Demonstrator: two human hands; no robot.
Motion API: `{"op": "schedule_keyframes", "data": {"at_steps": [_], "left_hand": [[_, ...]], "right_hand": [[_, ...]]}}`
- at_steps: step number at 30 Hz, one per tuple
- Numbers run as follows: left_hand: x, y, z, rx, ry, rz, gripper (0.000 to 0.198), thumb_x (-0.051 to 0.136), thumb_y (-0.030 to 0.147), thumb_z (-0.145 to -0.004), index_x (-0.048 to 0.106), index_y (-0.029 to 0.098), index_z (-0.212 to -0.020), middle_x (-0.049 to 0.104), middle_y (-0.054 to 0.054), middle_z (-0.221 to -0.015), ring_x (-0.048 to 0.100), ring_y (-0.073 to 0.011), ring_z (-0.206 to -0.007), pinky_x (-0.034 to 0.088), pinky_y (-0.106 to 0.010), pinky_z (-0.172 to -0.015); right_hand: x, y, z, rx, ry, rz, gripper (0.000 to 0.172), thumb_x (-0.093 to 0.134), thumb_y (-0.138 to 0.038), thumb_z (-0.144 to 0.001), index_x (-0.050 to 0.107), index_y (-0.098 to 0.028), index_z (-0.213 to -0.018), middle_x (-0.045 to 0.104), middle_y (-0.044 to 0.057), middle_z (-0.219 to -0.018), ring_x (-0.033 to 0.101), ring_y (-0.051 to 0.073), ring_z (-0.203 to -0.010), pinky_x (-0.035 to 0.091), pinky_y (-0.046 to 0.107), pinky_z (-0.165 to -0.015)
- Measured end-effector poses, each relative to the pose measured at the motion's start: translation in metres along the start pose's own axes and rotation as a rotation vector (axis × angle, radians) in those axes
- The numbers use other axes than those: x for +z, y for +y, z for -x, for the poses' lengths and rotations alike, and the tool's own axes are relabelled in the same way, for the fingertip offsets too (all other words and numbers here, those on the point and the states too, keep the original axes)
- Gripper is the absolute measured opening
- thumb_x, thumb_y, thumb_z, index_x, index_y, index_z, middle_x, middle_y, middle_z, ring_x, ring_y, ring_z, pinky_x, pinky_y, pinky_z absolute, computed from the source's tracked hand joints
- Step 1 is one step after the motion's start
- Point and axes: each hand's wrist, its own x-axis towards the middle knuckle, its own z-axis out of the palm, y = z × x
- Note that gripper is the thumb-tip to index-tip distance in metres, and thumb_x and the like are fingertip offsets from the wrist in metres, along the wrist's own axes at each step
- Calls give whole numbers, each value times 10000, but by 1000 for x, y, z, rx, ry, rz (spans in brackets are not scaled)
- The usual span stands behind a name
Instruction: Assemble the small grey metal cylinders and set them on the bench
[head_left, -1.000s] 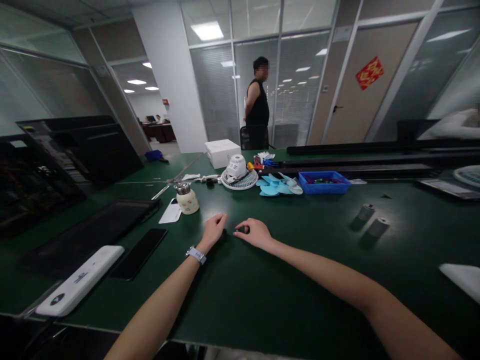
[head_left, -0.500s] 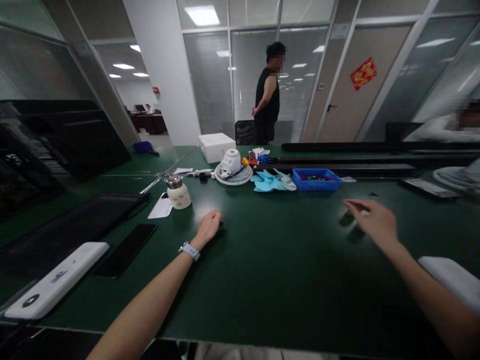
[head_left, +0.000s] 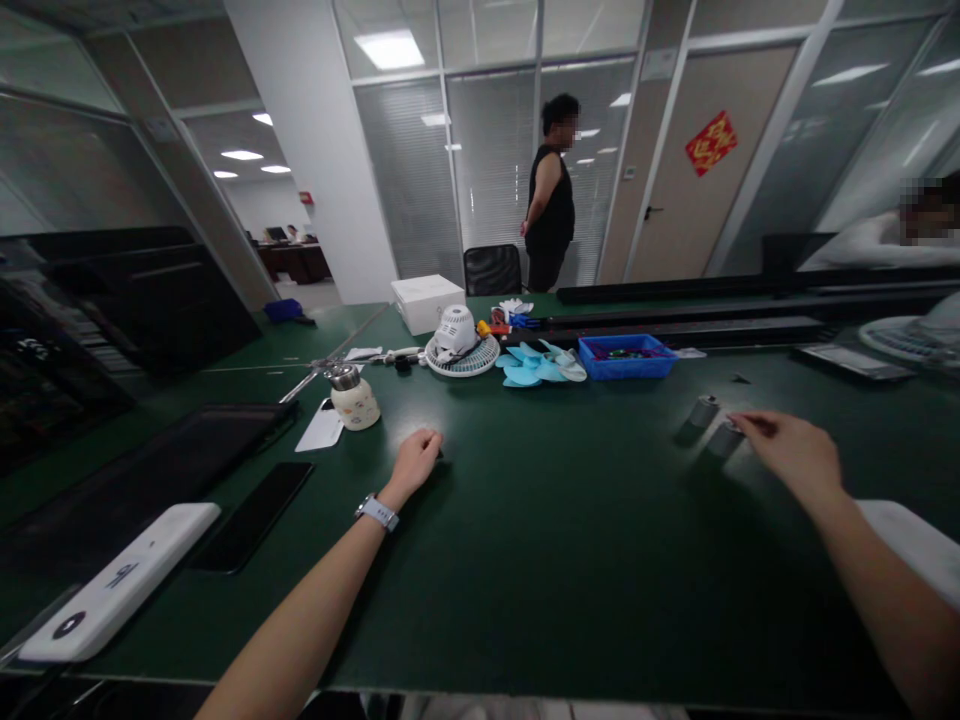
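Near the middle of the green table, my left hand (head_left: pixel 415 462) rests with its fingers curled closed. A small dark bit shows by its fingertips, too hidden to name. Farther right, my right hand (head_left: pixel 801 452) pinches at the top of a short grey cylinder (head_left: pixel 725 440), with thumb and finger close together. The cylinder stands upright on the tabletop. A second, similar grey cylinder (head_left: pixel 704 411) stands just behind and left of it, apart from the hand.
Across the back lie a blue tray (head_left: pixel 628 367), light-blue fan blades (head_left: pixel 536 364), a white fan part (head_left: pixel 456 335) and a white box (head_left: pixel 427 305). At left are a bottle (head_left: pixel 356 404), a phone (head_left: pixel 259 515) and a long white device (head_left: pixel 120 580). A person (head_left: pixel 551 205) stands beyond.
My right hand has moved right and back from the nearer cylinder's far side, uncovering both grey cylinders. My left hand stays in place. The camera view has shifted slightly.
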Motion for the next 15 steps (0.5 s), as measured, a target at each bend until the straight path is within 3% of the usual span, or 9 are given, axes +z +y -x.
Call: {"op": "schedule_keyframes", "data": {"at_steps": [8,15], "left_hand": [[2,-4,-2,-2,-31,-30,404,351,446,-840,469,191,-550,538,-8,-628,503,-153,-656,346,-265,-627],[4,-5,-2,-27,-44,-57,411,345,451,-845,485,187,-563,554,-15,-651,506,-154,-661,343,-267,-632]], "right_hand": [[-2,-2,3,81,-59,-15,425,525,-502,-803,723,-223,-1054,703,104,-917,617,272,-798,415,331,-629],[-4,5,-4,150,-165,103,599,409,-678,-799,673,-288,-1169,655,142,-1098,614,338,-941,457,377,-676]]}}
